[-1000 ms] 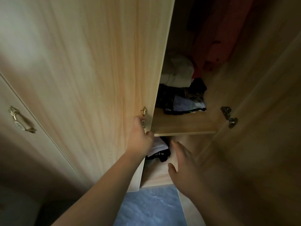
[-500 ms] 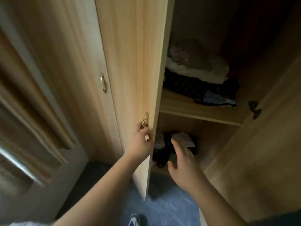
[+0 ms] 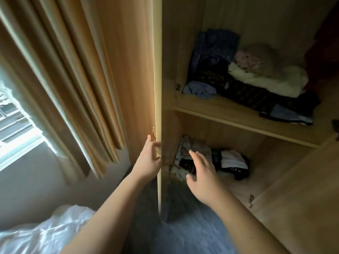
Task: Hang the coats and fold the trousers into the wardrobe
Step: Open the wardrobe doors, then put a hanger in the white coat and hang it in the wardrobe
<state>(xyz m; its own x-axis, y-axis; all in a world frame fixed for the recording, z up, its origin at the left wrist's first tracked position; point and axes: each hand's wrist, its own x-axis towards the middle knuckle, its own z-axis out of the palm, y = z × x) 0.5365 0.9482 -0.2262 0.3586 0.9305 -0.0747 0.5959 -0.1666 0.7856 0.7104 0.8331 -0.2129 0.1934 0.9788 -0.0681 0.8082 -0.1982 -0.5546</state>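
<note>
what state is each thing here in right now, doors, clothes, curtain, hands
left wardrobe door: swung open, seen edge-on
left hand: grips that door's edge
right hand: open, holds nothing
upper shelf clothes: piled loosely
lower shelf clothes: heaped, unfolded
curtain: drawn aside from the window

The wardrobe's upper shelf (image 3: 229, 111) is crowded from its left end to its right. A dark blue garment (image 3: 214, 46) stands against the back at the left, with a crumpled pale blue piece (image 3: 200, 89) at the front left corner. A cream bundle (image 3: 271, 80) sits toward the right on a dark patterned cloth (image 3: 256, 97), and a pinkish heap (image 3: 255, 57) lies behind it. The lower shelf (image 3: 244, 187) carries a muddle of mixed clothes (image 3: 189, 158) at its left end, and just beside them a black-and-white folded piece (image 3: 233, 164). White bedding (image 3: 45, 230) lies rumpled on a bed at the lower left.
</note>
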